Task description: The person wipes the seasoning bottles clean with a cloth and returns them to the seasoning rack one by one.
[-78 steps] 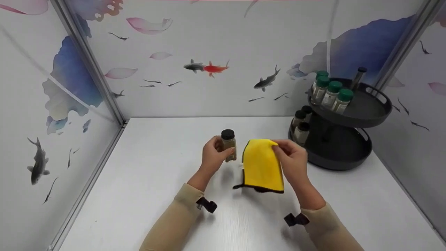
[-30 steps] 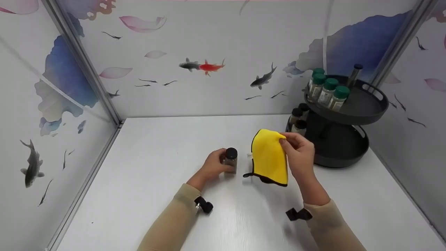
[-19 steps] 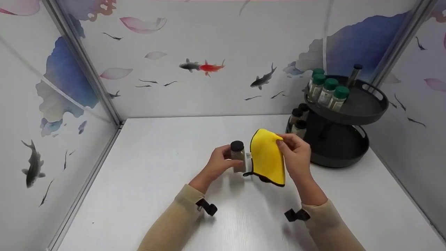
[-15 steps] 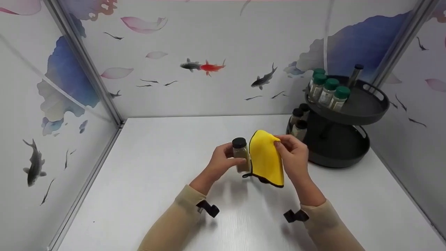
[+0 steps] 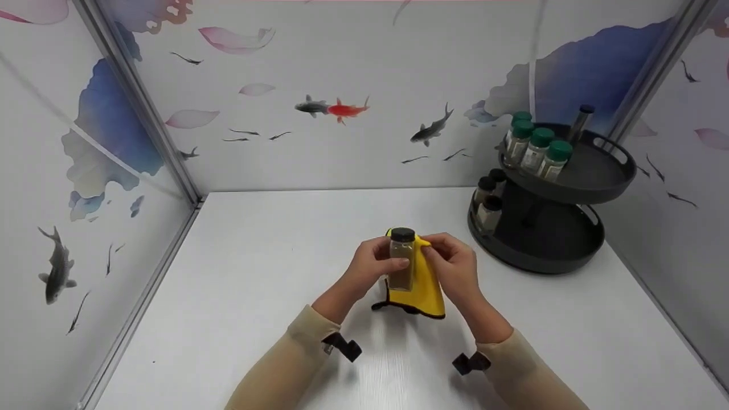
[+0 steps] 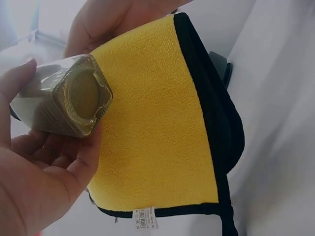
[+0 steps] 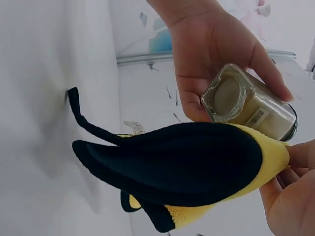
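"Where was the jar?"

"The left hand (image 5: 367,265) had the glass jar (image 5: 401,278) pinched between thumb and fingers. It was lid up, over the middle of the white table (image 5: 262,256)."

"And the right hand (image 5: 457,266)?"

"It pinched the top of a yellow cloth (image 5: 426,285), so the cloth hung down behind the jar and stuck out on its right. Nobody could tell if jar and cloth touched."

"How did the cloth end?"

"With a black edge along the bottom, above the table. A little black loop (image 5: 378,306) poked out at the near left corner."

"Could the hands move about?"

"On the left, the table ran wide to a metal strip (image 5: 154,287). The back wall (image 5: 347,162) was well apart from them, on the far side. On the right stood a black rack (image 5: 592,196) with two round trays, apart from the right hand."

"What did it hold?"

"Four jars with green tops (image 5: 535,151) and a thin tube (image 5: 580,124) stood up high. Jars with dark tops (image 5: 490,213) stood low, on the left."

"And the room?"

"The table was a bit shiny. The pale walls had fish, pink petals and big blue shapes on them."
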Tool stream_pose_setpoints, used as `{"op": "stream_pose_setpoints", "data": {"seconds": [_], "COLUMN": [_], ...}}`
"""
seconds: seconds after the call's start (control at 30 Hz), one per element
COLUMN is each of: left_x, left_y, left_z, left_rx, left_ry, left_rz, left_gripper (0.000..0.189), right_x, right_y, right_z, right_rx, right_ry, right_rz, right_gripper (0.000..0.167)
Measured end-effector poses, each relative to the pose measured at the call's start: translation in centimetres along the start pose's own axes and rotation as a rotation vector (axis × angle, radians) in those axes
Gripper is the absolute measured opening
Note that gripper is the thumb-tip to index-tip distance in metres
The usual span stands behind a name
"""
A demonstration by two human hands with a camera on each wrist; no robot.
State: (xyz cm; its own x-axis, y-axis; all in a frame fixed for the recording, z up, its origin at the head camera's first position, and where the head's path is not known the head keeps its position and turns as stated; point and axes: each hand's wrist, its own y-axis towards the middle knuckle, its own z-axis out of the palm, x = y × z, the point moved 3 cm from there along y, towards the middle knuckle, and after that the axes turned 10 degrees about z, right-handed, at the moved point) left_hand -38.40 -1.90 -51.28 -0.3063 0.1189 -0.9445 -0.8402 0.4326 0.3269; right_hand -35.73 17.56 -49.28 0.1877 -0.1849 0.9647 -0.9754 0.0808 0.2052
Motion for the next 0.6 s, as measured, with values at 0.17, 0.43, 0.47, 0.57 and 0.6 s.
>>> {"op": "stream_pose_setpoints", "data": {"seconds": [0.17,0.43,0.47,0.57,0.6], "left_x": [-0.35,-0.08,-0.06,-0.04,-0.07], "left_y": [-0.12,-0.07,-0.08,-0.1,-0.13], "left_z": [-0.04,-0.14,-0.14,-0.1,-0.08], "left_rx": [-0.044,-0.142,-0.139,-0.109,-0.093], "left_ry": [0.092,0.209,0.215,0.218,0.215], "left_rz": [-0.034,-0.098,-0.091,-0.057,-0.048], "left_gripper": [0.046,0.043,0.042,0.041,0.041], "right_x": [0.27,0.61,0.59,0.42,0.33], "right_y": [-0.34,-0.93,-0.95,-0.88,-0.82], "right_z": [0.28,0.48,0.51,0.51,0.49], "right_rx": [0.001,-0.032,-0.034,-0.05,-0.058], "right_ry": [-0.01,-0.086,-0.095,-0.116,-0.122], "right_rz": [-0.036,-0.12,-0.125,-0.139,-0.139], "right_gripper": [0.015,0.016,0.016,0.015,0.015]}}
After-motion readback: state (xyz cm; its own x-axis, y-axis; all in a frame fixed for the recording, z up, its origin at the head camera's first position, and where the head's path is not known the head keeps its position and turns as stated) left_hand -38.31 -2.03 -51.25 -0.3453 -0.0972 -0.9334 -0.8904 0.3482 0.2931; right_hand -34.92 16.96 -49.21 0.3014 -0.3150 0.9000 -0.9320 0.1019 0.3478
